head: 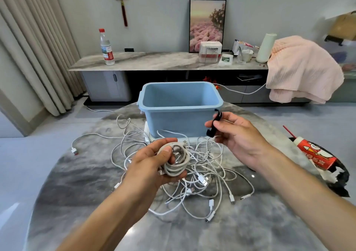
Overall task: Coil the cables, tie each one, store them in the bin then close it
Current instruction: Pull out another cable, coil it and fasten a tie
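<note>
My left hand (154, 162) grips a coiled bundle of pale grey round cable (176, 159), fingers curled round the loops, thumb pressed across the top. The coil sits above the worktop, just over the loose pile.

My right hand (237, 135) pinches a short black fabric strap tie (215, 122) between thumb and forefinger; the strap stands roughly upright, its upper end in front of the bin's rim. The two hands are near each other but apart; the tie does not touch the coil.

Under both hands: a tangled heap of thin white charging cables (202, 181) spread on the round grey marbled worktop (96, 183), several plugs showing at its near edge. One strand runs out left and ends in a white plug with a red tip (74, 151).

Beyond the heap stands an open light-blue plastic rectangular bin (180, 108), no lid on it. It rests on a flat white piece (147, 135); whether that is the lid I cannot tell.

At the right edge of the worktop lies a red-and-white printed paper cup (316, 154) on its side, straw sticking out, beside torn black material.

Farther back, a long marbled sideboard (154, 61) carries a clear water bottle with a red cap (107, 47), a framed picture of pink flowers (207, 25) and a pink draped cloth (300, 67).
</note>
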A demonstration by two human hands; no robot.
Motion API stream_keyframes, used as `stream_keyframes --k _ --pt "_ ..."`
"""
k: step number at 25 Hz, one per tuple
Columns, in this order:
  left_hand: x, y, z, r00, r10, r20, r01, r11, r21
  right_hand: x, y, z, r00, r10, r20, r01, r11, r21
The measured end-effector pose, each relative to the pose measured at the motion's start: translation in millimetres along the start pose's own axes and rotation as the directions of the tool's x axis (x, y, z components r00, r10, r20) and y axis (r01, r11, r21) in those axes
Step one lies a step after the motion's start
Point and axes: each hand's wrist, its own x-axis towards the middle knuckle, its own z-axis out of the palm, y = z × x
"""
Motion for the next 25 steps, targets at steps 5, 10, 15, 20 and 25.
stream_keyframes --k 5,10,15,20,25 --pt "-9.1 1.3 4.3 0.999 -0.023 0.044 0.025 0.999 -0.039 -71.2 -38.3 36.5 0.997 -0.045 0.066 0.029 0.974 0.226" --pt "-18.6 3.0 6.2 0.992 -0.042 0.116 0.048 0.997 -0.053 -92.8 -29.6 54.7 0.996 -0.043 0.079 0.028 0.984 0.176" --pt "-20.2 5.0 6.1 0.987 -0.042 0.158 0.052 0.997 -0.062 -87.5 -11.6 55.5 0.996 -0.075 0.051 0.074 0.997 0.016" --pt "-16.7 4.5 9.1 0.981 -0.051 0.186 0.068 0.994 -0.089 -81.9 -7.2 49.3 0.98 -0.193 0.037 0.197 0.963 -0.186" --pt "-17.5 1.5 9.0 0.978 -0.056 0.199 0.067 0.996 -0.053 -80.5 -10.2 47.7 0.972 -0.223 0.078 0.232 0.965 -0.126"
